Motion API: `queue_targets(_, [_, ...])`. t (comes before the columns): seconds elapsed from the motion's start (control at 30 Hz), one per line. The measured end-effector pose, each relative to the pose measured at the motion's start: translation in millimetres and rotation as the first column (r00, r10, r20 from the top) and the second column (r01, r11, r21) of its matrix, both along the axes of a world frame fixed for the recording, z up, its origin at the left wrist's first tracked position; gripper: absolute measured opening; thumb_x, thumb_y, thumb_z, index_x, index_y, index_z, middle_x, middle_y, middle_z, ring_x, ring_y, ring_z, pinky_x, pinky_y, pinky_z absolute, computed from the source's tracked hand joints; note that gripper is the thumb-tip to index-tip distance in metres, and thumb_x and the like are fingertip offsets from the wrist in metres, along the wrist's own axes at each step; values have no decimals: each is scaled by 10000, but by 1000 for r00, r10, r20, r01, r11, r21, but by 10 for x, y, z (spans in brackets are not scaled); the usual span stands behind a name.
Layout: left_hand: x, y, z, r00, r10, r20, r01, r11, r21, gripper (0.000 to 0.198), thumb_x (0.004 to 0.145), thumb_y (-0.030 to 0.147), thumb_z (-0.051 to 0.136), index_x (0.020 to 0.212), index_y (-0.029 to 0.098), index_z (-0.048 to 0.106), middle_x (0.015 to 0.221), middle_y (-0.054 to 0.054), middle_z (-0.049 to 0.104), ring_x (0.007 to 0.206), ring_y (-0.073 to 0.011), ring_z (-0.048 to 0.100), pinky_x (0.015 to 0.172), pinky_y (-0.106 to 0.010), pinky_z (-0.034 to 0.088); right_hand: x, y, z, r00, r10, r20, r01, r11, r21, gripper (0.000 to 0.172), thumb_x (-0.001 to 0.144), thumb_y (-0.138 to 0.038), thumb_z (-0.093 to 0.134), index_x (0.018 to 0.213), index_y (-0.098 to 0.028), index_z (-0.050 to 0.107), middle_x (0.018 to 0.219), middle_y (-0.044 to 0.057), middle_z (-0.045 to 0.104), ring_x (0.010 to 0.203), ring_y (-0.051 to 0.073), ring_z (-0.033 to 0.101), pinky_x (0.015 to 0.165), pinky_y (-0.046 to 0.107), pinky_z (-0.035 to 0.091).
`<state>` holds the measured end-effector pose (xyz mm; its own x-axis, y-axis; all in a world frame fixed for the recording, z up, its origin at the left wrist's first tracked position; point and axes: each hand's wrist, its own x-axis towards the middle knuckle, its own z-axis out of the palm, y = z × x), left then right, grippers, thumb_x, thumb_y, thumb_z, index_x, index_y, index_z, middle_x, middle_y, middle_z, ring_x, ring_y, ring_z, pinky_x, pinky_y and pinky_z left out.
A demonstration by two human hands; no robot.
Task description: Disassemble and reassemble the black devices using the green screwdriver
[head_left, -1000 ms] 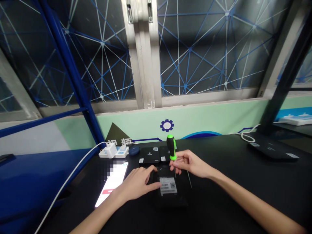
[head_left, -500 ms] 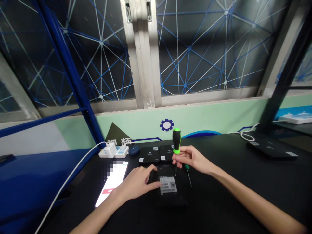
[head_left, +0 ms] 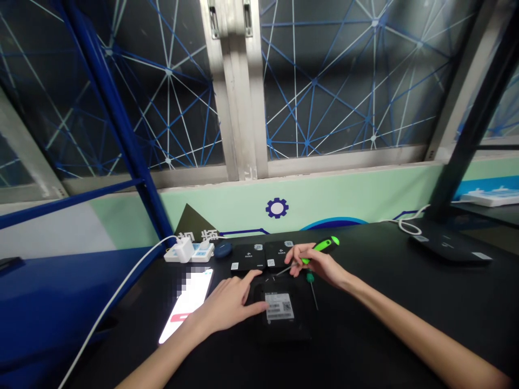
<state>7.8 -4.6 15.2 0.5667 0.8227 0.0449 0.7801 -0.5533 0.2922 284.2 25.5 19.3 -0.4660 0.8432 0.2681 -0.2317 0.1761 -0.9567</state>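
Observation:
A flat black box (head_left: 302, 324) with a white barcode label (head_left: 279, 307) lies on the black table (head_left: 385, 324) in front of me. My left hand (head_left: 227, 308) rests on its left side, thumb and forefinger apart, holding it down. My right hand (head_left: 320, 265) is closed round a screwdriver with a green and black handle (head_left: 322, 247), tilted almost flat, its metal tip pointing left over the table just behind the box. A second, thin screwdriver (head_left: 312, 289) lies on the table beside the box's right edge.
Two more small black boxes (head_left: 259, 256) and a dark round puck (head_left: 223, 250) sit behind. A lit phone (head_left: 188, 305) lies to the left, near a white power strip (head_left: 190, 251) with a cable. Another black device (head_left: 450, 246) is at the far right.
My right hand has lifted the green-handled screwdriver off the box and tipped it from upright to nearly level, moving back and right. My left hand has stayed on the box.

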Motion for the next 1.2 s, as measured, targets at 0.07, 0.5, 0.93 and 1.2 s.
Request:
queue_targets(0.07, [-6,4,-8,1000,-23,-12,23,1000,-4,711,906,664,481,1490,282,342,707,44,570,660,-186,564,591,-270,354,-38,-1,-27,1000,-9,-9,9,1000,12,243,848,-257,556,628,-152,566,894,85,661,710,184,661,706,330,526])
queue_targets(0.5, [27,-23,42,995,-96,-9,95,995,-21,523,964,588,425,1404,311,488,626,54,534,592,-161,549,588,-255,345,-137,-97,-31,997,42,68,-45,998,49,190,875,-269,610,747,-138,662,874,76,678,760,183,667,748,331,534])
queue_targets(0.93, [19,1,-4,996,75,-54,-71,995,76,639,844,712,503,1290,254,512,724,16,591,682,-224,595,595,-280,342,-49,-69,63,987,-158,23,155,982,105,467,948,-488,509,613,-173,593,828,50,617,640,145,547,636,293,466])
queue_targets(1.2, [34,-27,52,1000,12,-27,-12,1000,17,461,778,697,614,812,239,588,658,39,594,658,-184,566,582,-269,303,61,16,81,864,-477,-162,488,872,34,342,919,-503,552,734,-215,558,485,-51,382,417,115,304,412,260,242])
